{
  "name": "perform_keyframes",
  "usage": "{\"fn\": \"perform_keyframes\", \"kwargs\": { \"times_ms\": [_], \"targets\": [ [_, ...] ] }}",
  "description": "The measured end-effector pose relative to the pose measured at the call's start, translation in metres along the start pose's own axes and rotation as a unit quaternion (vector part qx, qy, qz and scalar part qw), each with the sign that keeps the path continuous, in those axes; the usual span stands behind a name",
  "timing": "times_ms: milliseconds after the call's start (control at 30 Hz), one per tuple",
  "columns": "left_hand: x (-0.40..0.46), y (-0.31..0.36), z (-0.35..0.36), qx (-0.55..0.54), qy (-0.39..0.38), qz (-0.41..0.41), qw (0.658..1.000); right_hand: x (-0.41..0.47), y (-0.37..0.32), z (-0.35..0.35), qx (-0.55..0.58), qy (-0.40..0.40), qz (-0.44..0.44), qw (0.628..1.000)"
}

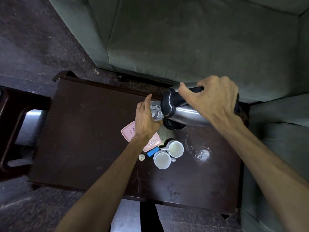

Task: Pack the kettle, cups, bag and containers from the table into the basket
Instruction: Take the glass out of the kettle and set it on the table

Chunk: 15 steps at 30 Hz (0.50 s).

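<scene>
My right hand (212,99) grips the black handle of the steel kettle (180,113), which is tilted over to the left above its black base (173,125). My left hand (145,121) holds a clear glass (156,111) right at the kettle's spout. Two white cups (175,149) (162,160) stand upright side by side near the table's middle. Two pink containers (127,132) (153,144) lie partly under my left wrist. A second clear glass (203,154) stands to the right of the cups. No basket is in view.
The dark wooden table (83,139) carries a small blue box (152,151) and a small white bottle (141,157) beside the cups. A grey-green sofa (192,39) borders the table's far side and right. A dark wooden chair frame (15,131) stands at the left.
</scene>
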State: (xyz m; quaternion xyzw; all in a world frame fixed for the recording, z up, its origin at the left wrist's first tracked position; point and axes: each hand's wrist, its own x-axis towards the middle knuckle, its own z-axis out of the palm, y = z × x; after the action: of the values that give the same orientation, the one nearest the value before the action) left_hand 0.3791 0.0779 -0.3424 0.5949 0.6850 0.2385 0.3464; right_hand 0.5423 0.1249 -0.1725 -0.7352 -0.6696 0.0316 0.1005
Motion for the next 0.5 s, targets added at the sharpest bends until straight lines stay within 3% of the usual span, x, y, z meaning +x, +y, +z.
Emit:
{"fn": "perform_keyframes", "kwargs": {
  "times_ms": [500],
  "targets": [
    [-0.0047,-0.0076,0.0031,-0.016,0.008,0.003,1.0,-0.0023,0.0054,-0.0022,-0.012,-0.005,-0.006,1.0]
  ]
}}
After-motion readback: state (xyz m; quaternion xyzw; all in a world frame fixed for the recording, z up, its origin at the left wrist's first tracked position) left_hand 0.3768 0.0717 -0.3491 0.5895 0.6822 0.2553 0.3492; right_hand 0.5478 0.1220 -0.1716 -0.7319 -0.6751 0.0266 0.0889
